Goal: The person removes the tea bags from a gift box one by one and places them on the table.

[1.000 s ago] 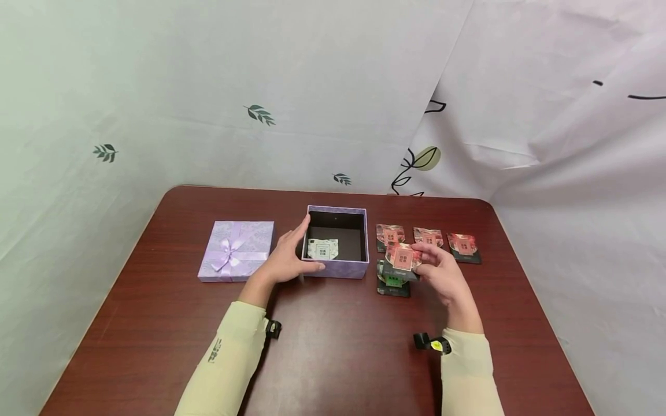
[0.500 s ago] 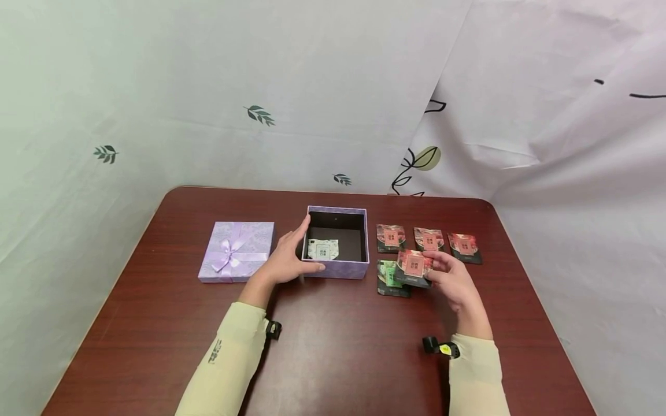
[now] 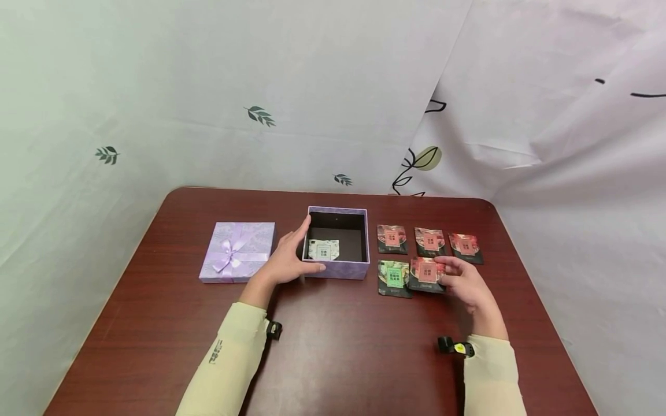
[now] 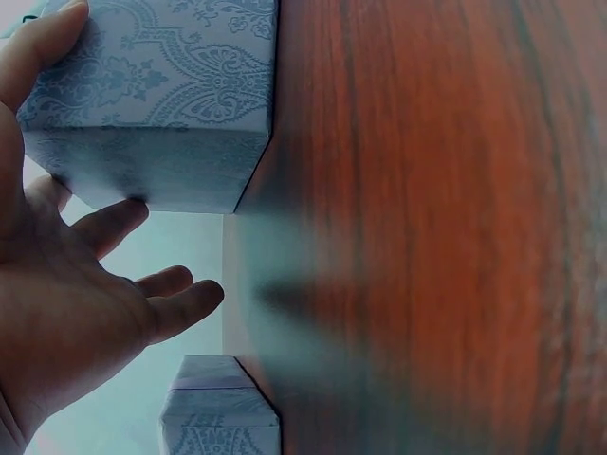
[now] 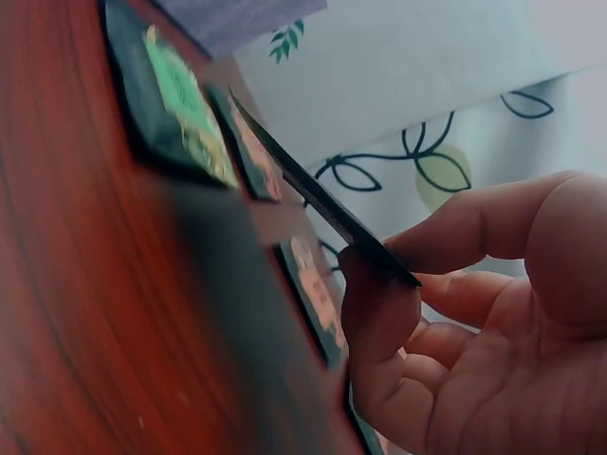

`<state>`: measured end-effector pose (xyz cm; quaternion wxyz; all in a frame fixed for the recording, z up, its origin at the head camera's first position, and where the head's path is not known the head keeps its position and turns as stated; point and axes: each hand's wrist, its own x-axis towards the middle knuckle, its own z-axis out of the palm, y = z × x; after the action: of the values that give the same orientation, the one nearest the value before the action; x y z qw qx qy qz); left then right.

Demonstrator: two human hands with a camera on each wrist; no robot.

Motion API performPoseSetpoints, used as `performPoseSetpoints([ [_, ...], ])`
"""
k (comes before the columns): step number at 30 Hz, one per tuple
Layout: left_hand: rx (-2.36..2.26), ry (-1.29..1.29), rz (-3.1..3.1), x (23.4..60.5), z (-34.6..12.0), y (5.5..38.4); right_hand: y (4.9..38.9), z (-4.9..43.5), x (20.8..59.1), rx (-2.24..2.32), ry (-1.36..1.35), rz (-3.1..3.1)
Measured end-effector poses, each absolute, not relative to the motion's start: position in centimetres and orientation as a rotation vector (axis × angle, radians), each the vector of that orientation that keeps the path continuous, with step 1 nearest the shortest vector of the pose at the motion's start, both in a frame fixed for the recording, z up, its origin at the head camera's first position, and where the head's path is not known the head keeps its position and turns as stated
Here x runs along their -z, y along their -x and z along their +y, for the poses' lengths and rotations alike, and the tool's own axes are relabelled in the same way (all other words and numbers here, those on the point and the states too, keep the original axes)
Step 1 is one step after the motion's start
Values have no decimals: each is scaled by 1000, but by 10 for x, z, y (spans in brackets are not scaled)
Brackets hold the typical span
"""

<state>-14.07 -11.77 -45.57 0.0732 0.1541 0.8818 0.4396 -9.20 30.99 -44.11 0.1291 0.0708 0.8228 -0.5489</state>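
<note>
My left hand [image 3: 286,257] rests at the near-left corner of an uncovered purple box [image 3: 343,270]. Its thumb lies on the front wall and other fingers touch the left side, spread and fairly straight in the left wrist view. A pale, flower-printed packet [image 3: 324,249] lies inside on the dark bottom. Over to the right, my right hand [image 3: 467,284] pinches the right edge of a red-and-black packet [image 3: 426,273] between thumb and fingers. The right wrist view shows this packet [image 5: 327,204] edge-on, tilted above its shadow. Beside it lies a green-labelled packet [image 3: 393,278].
Three more red-and-black packets form a row behind: the left packet [image 3: 392,238], the middle packet [image 3: 429,240] and the right packet [image 3: 465,247]. The purple lid [image 3: 250,237] with a ribbon bow lies left of the box. A pale cloth [image 3: 312,86] hangs behind the brown table [image 3: 333,346].
My right hand has carried the red-and-black packet rightward and down, from over the green-labelled packet to its right side. The left hand and the box have stayed put.
</note>
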Motion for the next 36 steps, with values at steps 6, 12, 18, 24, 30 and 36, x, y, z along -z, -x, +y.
performPoseSetpoints([
  [6,-1322,-457,2648,456,-118,141,92,315,443,1519,-214,2404],
  [12,-1326,-449,2646,455,-117,140,91,316,445,1499,-234,2404],
  [18,-1325,-445,2648,455,-118,139,93,319,455,1279,-183,2561],
  [24,-1322,-456,2649,456,-118,140,94,320,460,1096,-101,2677],
  [30,-1323,-464,2651,457,-119,141,93,318,461,1074,-27,2743],
  [36,-1321,-471,2642,456,-119,141,91,314,452,1094,-67,2769],
])
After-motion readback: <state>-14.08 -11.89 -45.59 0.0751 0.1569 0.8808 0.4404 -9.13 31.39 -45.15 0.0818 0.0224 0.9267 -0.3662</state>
